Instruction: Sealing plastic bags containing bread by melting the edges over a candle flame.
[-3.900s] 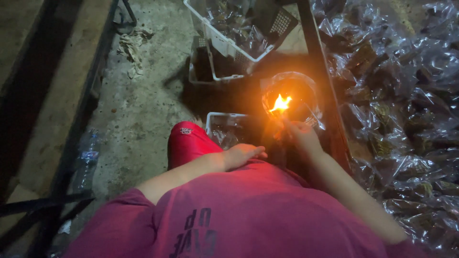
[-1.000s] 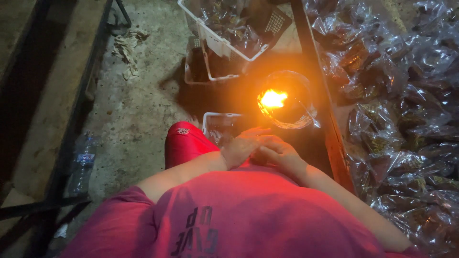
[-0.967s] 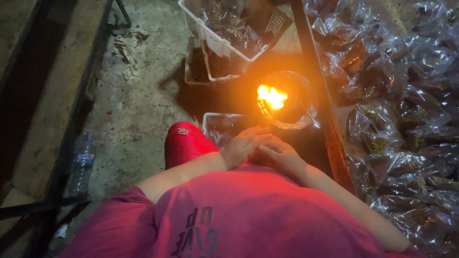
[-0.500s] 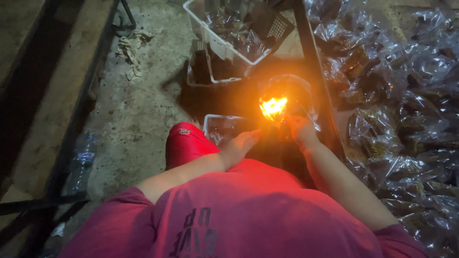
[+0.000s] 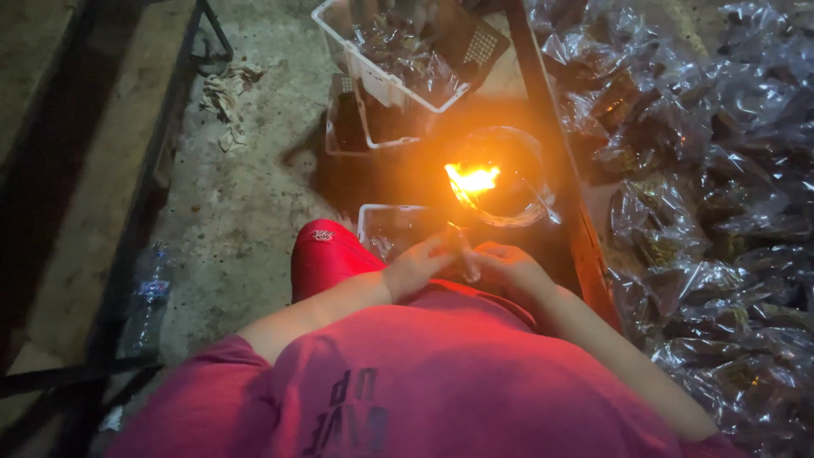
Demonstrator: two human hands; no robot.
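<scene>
We see a white plastic basket [image 5: 383, 80] at the top, filled with clear packets and tilted over a smaller dark crate [image 5: 360, 127]. Right of the dark rail [image 5: 551, 144] lies a wide heap of sealed cellophane bags [image 5: 721, 195] — dark contents inside. On the concrete floor [image 5: 246, 212] at left, a crumpled rag [image 5: 222, 97] lies near the metal frame [image 5: 161, 178], and a clear plastic bottle [image 5: 146, 297] rests lower down — just beside that frame.

Clear filled bags [image 5: 704, 212] (right, heaped)
</scene>
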